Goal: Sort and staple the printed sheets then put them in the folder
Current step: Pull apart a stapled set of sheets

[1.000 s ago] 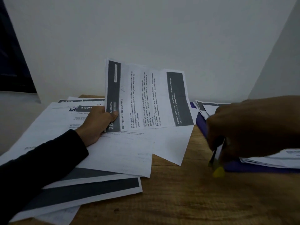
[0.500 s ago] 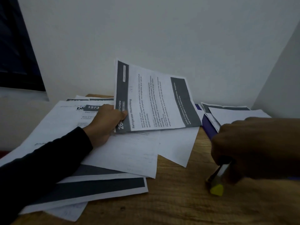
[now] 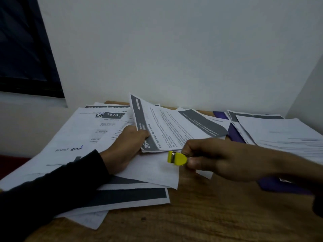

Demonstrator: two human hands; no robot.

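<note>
Paper covers most of the brown wooden worktop (image 3: 201,222): a loose spread of white printed sheets with dark grey header bands (image 3: 83,135) lies fanned across its left half, some overlapping and hanging past the near edge. The left hand (image 3: 125,145), coming out of a black sleeve (image 3: 52,194), pinches the lower left corner of a small set of white printed sheets headed "Refrigerator Restocking" (image 3: 174,130), thumb on top and fingers (image 3: 143,135) curled beneath, so that the set is lifted at a tilt above the spread while its far end slopes down toward the back. The right hand (image 3: 227,159) reaches in from the right, its fingers clamped round a small yellow stapler with a metal mouth (image 3: 176,158). The stapler's mouth points left and sits just beside the near edge of the lifted set, close to the gripped corner; whether it touches the paper cannot be told. A purple folder (image 3: 236,135) lies flat on the right side of the worktop, with another pile of white sheets (image 3: 279,131) resting on top of it. A pale wall rises behind, and a dark window fills the upper left corner.
</note>
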